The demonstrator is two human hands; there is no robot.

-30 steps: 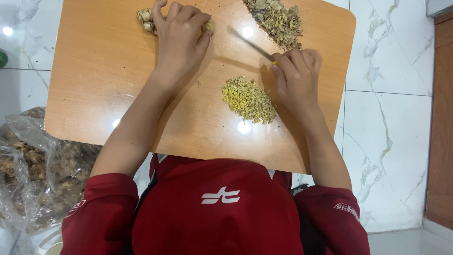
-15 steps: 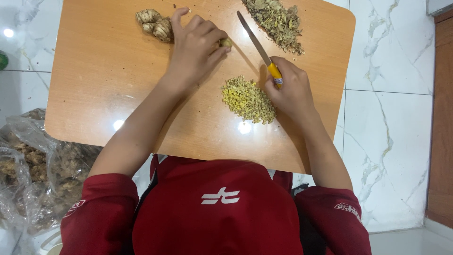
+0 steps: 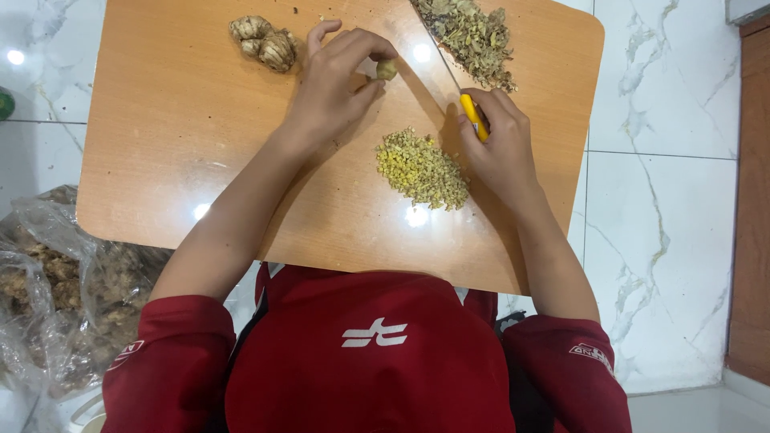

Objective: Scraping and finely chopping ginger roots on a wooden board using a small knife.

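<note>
While the left hand (image 3: 333, 84) pinches a ginger piece (image 3: 387, 70), the right hand (image 3: 501, 148) grips a knife (image 3: 473, 117).

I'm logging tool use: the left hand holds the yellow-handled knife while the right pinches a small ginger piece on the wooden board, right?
No, the hands are swapped. In the head view the right hand holds the knife; the left hand pinches the ginger piece on the board.
</note>
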